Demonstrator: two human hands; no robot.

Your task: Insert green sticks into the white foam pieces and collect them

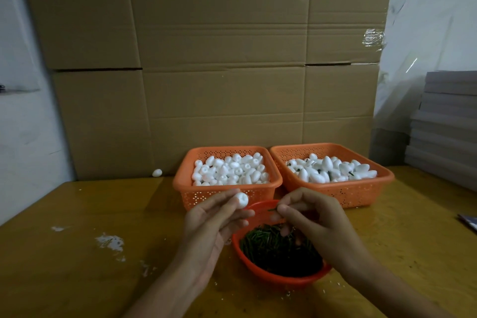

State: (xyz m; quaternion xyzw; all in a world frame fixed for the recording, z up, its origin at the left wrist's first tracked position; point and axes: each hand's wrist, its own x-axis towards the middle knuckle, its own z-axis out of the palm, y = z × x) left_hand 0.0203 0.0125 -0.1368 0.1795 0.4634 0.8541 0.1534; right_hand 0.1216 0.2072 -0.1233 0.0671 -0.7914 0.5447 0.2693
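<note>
Nearest me, the round orange bowl (278, 280) holds a thick heap of green sticks (278, 250); just above it my left hand (211, 222) pinches one white foam piece (242, 200) at its fingertips; my right hand (315, 219) pinches a single green stick (273, 209), tip aimed at the foam but not yet in, so I judge this insertion is only starting; farther off, the left basket (227, 188) is heaped with plain foam, the right basket (361, 190) holds many finished pieces (333, 169) with green stubs showing; plenty remains.
</note>
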